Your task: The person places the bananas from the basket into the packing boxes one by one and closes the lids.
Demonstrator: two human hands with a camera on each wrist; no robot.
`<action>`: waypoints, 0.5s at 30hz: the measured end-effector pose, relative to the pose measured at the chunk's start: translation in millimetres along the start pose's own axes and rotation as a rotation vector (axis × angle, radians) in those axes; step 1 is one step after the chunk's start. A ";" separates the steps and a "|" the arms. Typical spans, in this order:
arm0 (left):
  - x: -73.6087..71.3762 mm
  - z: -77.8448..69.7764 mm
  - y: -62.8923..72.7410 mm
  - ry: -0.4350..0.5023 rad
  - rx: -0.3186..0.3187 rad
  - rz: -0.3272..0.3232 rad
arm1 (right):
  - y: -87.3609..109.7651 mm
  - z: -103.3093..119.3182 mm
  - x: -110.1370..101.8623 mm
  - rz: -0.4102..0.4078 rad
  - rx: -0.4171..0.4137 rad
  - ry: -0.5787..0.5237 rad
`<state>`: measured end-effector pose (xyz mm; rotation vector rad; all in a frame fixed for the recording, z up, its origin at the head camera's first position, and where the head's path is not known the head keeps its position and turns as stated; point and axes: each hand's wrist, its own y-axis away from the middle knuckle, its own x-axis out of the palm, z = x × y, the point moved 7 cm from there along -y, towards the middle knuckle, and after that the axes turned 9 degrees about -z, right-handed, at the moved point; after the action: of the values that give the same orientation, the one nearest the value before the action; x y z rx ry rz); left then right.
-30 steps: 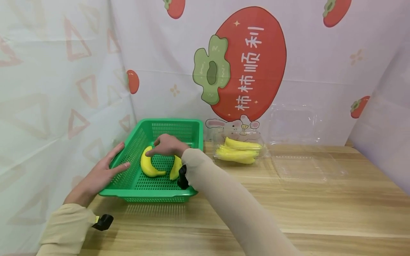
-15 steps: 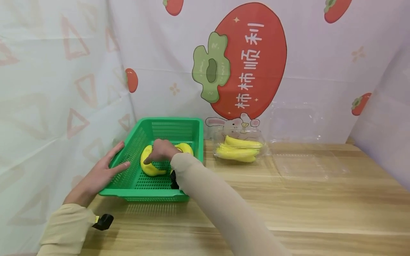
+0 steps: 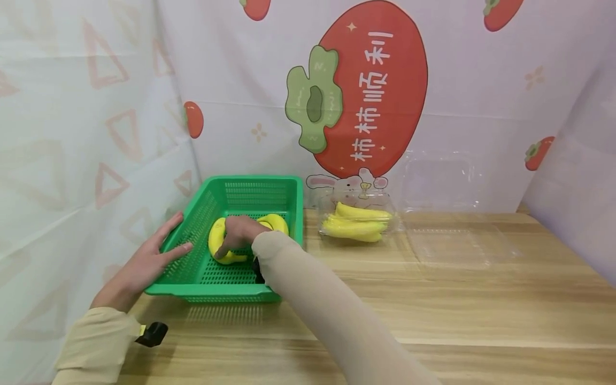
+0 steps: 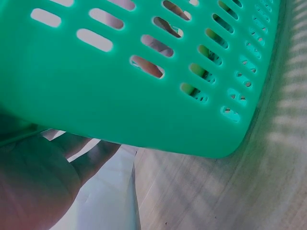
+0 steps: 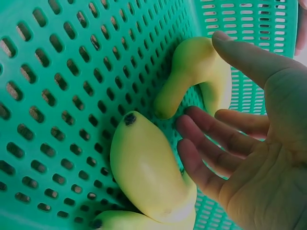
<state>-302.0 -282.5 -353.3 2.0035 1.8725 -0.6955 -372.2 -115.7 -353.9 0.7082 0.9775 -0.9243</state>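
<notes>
A green plastic basket (image 3: 212, 291) stands at the left of the table with yellow bananas inside. My left hand (image 3: 144, 267) holds its left rim, thumb over the inner side and fingers along the outside. In the left wrist view the hand (image 4: 43, 177) reaches past the rim. Inside the basket, my right hand (image 3: 238, 232) is at the left banana (image 3: 216, 238). In the right wrist view, the thumb tip of the right hand (image 5: 254, 158) lies at that banana (image 5: 196, 57), its fingers loosely bent and not closed round it. More bananas (image 5: 148, 167) lie beside the fingers.
A clear plastic box (image 3: 322, 206) with several bananas (image 3: 358, 222) stands right of the basket. Further right lies another clear box (image 3: 447, 248) with its lid raised. A printed cloth (image 3: 240, 64) hangs behind the wooden table (image 3: 457, 321), and another cloth borders the left.
My right hand has moved left and lower in the basket, up to the left banana, uncovering bananas on the right. The left hand stays on the rim.
</notes>
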 end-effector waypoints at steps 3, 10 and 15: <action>-0.7 1.1 1.0 -0.004 -0.001 0.000 | -0.5 1.3 1.7 0.024 -0.025 0.004; -1.0 2.9 1.1 0.001 0.000 0.000 | -2.3 0.3 2.1 0.044 -0.021 0.048; -0.6 2.7 -0.3 -0.009 0.002 0.003 | -3.5 -2.5 0.8 0.046 -0.006 0.065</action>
<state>-302.6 -284.4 -355.2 2.0004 1.8639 -0.7051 -376.1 -115.5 -356.0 0.7565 1.0166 -0.8627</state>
